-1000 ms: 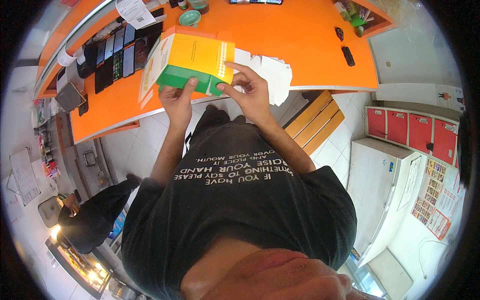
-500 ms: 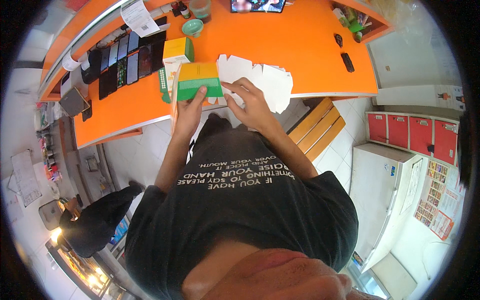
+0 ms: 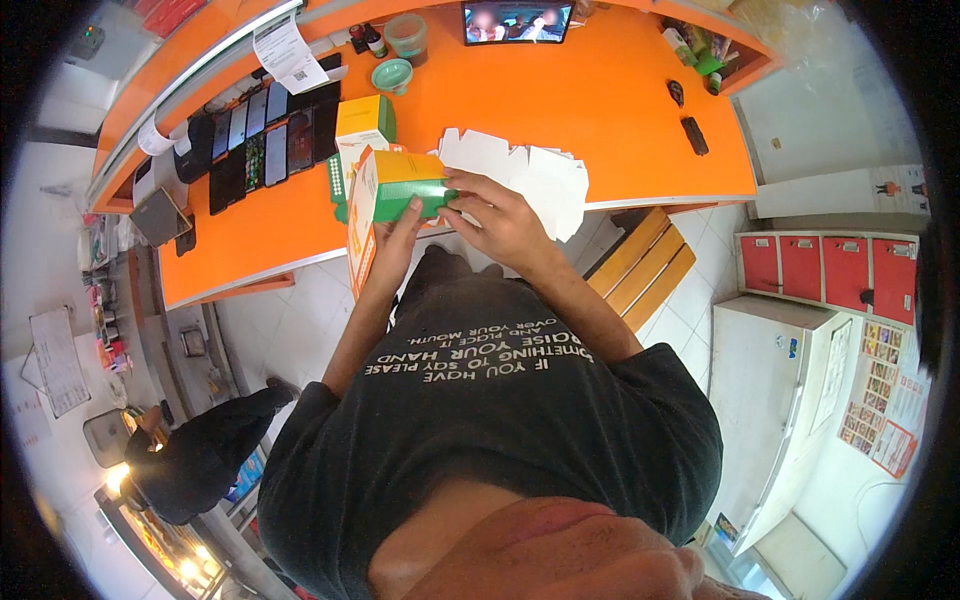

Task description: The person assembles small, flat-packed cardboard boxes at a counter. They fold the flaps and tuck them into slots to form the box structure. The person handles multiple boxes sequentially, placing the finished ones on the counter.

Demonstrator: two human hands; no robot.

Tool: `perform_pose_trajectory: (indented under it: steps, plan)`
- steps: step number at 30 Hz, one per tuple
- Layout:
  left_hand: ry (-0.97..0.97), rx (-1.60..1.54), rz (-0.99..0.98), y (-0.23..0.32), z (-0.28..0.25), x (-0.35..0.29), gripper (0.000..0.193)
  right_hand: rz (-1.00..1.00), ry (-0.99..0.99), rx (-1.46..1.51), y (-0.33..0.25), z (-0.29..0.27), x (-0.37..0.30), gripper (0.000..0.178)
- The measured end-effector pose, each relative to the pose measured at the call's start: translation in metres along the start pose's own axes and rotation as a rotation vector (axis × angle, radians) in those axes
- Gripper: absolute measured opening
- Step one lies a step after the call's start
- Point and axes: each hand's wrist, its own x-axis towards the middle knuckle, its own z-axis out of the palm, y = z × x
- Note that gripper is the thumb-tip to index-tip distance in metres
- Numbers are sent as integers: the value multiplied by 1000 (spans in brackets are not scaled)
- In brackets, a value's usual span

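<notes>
A green, yellow and white cardboard box is held at the near edge of the orange counter. My left hand grips it from below, thumb on the green side. At its right end, the bent fingers of my right hand close on a green end flap. Just behind stands a similar yellow and green box, partly covered by the held one. To the right lies a stack of flat white cardboard blanks, with my right hand overlapping its near side.
Several phones lie in rows on the orange counter, left. Behind are a green bowl, a plastic tub and a lit screen. A wooden bench stands below right. Another person is at lower left.
The held box has turned, opening out into a fuller box shape with its orange and white face now showing. My right fingers have moved in onto its right end.
</notes>
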Motion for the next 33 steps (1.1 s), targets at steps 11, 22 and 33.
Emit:
perform_pose_trajectory:
  steps: [11,22,33]
  plan:
    - [43,-21,-53,10,3,-1,42,83,-77,-33,-6,7,2,19]
    - [-234,190,173,18,2,2,26,589,73,698,-6,2,7,11]
    - [-164,308,297,11,-2,6,25,556,127,684,-22,1,17,10]
